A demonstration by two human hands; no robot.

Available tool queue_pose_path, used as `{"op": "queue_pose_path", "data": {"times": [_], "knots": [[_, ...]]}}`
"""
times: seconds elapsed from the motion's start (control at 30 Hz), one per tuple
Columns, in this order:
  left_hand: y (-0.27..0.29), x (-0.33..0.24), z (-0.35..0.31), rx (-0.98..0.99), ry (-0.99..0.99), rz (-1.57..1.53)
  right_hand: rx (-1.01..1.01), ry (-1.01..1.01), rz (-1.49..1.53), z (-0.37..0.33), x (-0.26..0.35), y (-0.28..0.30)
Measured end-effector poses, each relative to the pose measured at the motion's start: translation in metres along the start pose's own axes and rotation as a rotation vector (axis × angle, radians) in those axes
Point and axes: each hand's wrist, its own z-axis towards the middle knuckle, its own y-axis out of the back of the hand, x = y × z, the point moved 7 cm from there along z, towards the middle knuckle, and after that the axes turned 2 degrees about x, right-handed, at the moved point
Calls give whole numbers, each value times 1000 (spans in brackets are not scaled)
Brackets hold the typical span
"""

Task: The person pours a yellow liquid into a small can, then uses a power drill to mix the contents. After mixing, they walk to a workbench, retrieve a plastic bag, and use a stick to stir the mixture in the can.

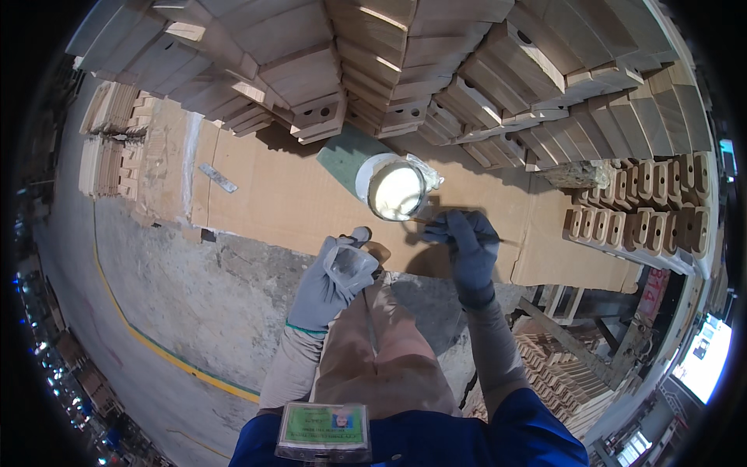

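My left hand (pixel 313 294), in a grey glove, is closed around a small clear plastic cup (pixel 350 266) with its mouth turned up. My right hand (pixel 469 251), gloved too, pinches a thin brown stick (pixel 421 221); whether it carries a brush end I cannot tell. The stick's tip reaches the near rim of a round tub (pixel 362 184), which holds a thick, creamy white substance (pixel 397 191). A crumpled wrapping (pixel 433 177) clings to the tub's right rim. Under the tub's far-left side lies a flat green board (pixel 342 153).
Stacked wooden blocks (pixel 373 47) rise along the far side. Slotted wooden pieces (pixel 654 226) stand in rows at right, with wooden slats (pixel 109 167) at far left. A flat metal strip (pixel 218 177) lies on the cardboard (pixel 288 210). Concrete floor (pixel 187 296) shows nearer me.
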Motion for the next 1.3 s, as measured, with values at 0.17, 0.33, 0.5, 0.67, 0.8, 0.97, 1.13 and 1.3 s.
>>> {"op": "queue_pose_path", "data": {"times": [0.17, 0.33, 0.5, 0.67, 0.8, 0.97, 1.13, 1.3], "knots": [[-12, -5, -4, -186, 56, -51, -111, -253, 280, 7, -3, -3], [-13, -14, 0, -228, -28, 232, 42, -189, 413, 20, -12, -1], [-2, -12, -4, -170, -17, 101, 38, -107, 8, 12, 16, -1], [-29, -23, 4, -85, -46, 354, 135, -34, -80, -4, 65, -55], [-54, -30, 4, 68, -147, 823, 355, 109, -302, -10, 53, -76], [-51, -31, -5, 24, -254, 1302, 376, 140, -546, -2, 45, -71], [-12, -26, -4, -71, -169, 1167, 347, 33, -364, 1, 47, -68], [-26, -26, 4, -34, -96, 1269, 260, -95, -422, 0, 61, -62]]}}
